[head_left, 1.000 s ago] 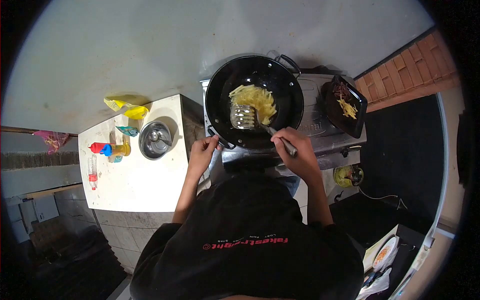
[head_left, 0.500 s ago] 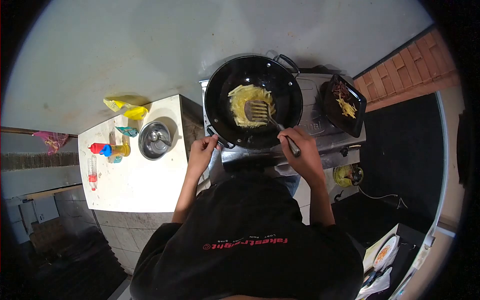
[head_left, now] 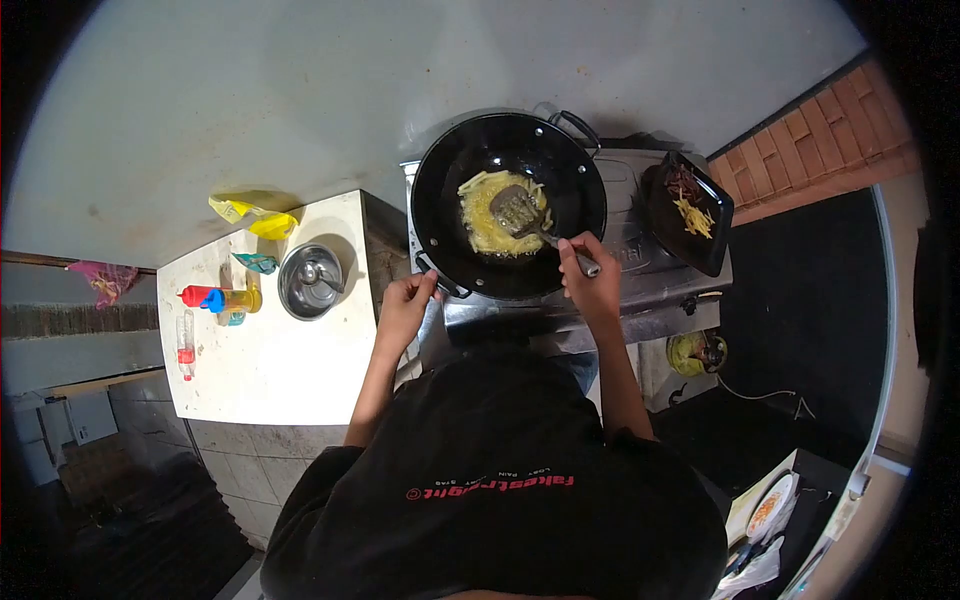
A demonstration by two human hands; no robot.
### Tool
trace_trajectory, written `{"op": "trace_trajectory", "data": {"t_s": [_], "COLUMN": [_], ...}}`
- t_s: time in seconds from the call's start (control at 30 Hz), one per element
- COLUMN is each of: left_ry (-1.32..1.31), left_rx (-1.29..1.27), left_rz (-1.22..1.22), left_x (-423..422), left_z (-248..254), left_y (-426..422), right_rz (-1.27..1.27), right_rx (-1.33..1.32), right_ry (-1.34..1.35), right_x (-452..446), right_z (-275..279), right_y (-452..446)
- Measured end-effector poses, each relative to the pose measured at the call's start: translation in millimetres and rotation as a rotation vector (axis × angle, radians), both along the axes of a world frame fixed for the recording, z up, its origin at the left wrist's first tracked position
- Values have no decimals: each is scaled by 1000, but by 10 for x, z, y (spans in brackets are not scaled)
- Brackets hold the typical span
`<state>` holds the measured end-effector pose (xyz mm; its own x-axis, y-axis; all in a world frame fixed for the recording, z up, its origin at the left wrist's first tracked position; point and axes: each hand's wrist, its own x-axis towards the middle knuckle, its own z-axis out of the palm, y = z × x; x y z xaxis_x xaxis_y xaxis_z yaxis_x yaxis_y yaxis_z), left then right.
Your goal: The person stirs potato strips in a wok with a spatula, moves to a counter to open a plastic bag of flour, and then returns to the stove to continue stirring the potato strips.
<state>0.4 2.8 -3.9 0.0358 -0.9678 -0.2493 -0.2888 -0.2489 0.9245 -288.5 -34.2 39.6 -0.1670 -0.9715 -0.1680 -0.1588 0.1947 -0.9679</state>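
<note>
Head view: from where I'm standing, the right hand [head_left: 593, 285] is closed around the handle of a grey metal slotted spatula [head_left: 516, 211]. Its long axis runs forward and left from that grip, so the blade sits over the pale yellow thin-cut strips [head_left: 480, 232] bubbling in oil; I can't tell whether any lie on top of it. The strips are ahead and left of the right hand, the nearer of the two, and ahead and right of the left hand [head_left: 405, 305]. That one pinches a black loop handle [head_left: 446, 279] on the round black wok [head_left: 575, 215]. Farther out, right and ahead of the spatula grip, sits a shiny black rectangular plate [head_left: 712, 255] holding yellow strips and dark reddish pieces.
</note>
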Motion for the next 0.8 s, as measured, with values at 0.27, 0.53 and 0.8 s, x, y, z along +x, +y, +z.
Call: {"op": "trace_trajectory", "data": {"t_s": [0.27,0.53,0.8], "left_ry": [-2,-10,7], "left_rx": [40,-26,-53], "left_rz": [-20,8,-3], "left_x": [5,-21,5], "left_z": [24,48,-40], "left_y": [-22,-5,-25], "right_rz": [131,61,82], "right_rx": [-172,-152,-69], "right_ry": [163,158,80], "right_x": [-24,55,164], "right_z": [-54,-93,-86], "right_y": [32,-44,-231]}}
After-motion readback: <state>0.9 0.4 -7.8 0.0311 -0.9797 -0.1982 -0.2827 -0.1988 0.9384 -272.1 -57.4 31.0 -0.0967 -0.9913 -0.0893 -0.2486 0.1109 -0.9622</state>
